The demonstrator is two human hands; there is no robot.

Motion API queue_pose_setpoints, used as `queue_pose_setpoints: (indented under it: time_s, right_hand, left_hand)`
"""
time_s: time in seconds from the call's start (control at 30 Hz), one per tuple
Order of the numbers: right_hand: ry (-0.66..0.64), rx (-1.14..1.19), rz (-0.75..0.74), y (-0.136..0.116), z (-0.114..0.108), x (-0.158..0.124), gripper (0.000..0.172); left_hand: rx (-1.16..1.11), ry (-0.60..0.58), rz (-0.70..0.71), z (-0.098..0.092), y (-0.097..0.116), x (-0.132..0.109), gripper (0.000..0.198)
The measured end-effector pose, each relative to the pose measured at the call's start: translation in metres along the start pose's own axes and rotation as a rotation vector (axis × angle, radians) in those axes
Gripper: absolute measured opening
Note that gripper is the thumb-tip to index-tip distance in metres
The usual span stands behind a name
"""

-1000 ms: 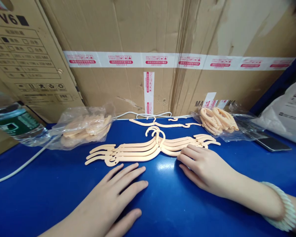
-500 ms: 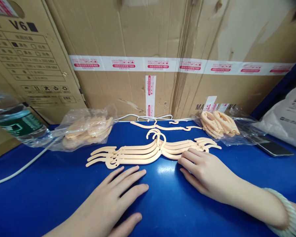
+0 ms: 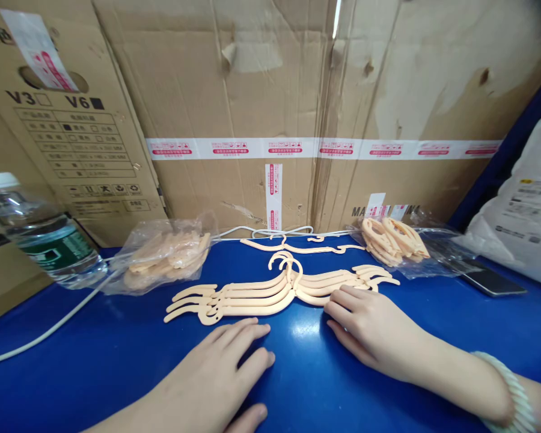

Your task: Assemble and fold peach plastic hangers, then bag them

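Note:
Several peach plastic hangers (image 3: pixel 252 302) lie in an overlapping stack on the blue table, their hooks bunched at the middle and pointing away from me. My left hand (image 3: pixel 216 364) is just in front of the stack's left half, fingers apart and holding nothing. At the stack's right side rests my right hand (image 3: pixel 365 325), its fingers loosely bent and apart. Its fingertips meet the nearest hanger's right arm, partly covering it, without visibly gripping. Behind the stack lies another peach hanger (image 3: pixel 288 248), opened out, with a small loose hook (image 3: pixel 316 239) beside it.
Clear plastic bags of folded peach hangers lie at left (image 3: pixel 166 258) and right (image 3: pixel 394 240). A water bottle (image 3: pixel 56 249) and white cable (image 3: pixel 58 328) are at left. A dark phone (image 3: pixel 496 279) and white sack (image 3: pixel 523 204) are at right. Cardboard boxes (image 3: pixel 243 90) stand behind.
The view has tilted upward, so things appear lower. My left hand's fingers have drawn closer together and bent slightly. The right hand stays at the stack; the hangers have not visibly moved.

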State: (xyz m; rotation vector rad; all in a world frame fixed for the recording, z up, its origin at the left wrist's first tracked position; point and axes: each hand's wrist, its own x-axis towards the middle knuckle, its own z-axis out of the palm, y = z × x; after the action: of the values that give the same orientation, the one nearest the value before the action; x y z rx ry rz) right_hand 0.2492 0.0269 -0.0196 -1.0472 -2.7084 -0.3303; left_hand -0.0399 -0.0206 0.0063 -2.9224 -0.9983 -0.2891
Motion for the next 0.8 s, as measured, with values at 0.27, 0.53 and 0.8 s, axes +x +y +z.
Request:
queue_pose_setpoints:
  time_s: [0.27, 0.53, 0.8]
  right_hand:
    - [0.028, -0.002, 0.009, -0.003, -0.003, 0.001, 0.024]
    - [0.195, 0.137, 0.061, 0.017, -0.019, 0.004, 0.024]
    - [0.050, 0.008, 0.334, 0.099, -0.018, 0.056, 0.022]
  left_hand:
    - [-0.261, 0.245, -0.110, 0.036, 0.001, 0.018, 0.009]
    - [-0.304, 0.287, -0.073, 0.047, -0.004, 0.013, 0.013]
    - [-0.288, 0.264, -0.069, 0.042, -0.003, 0.014, 0.033]
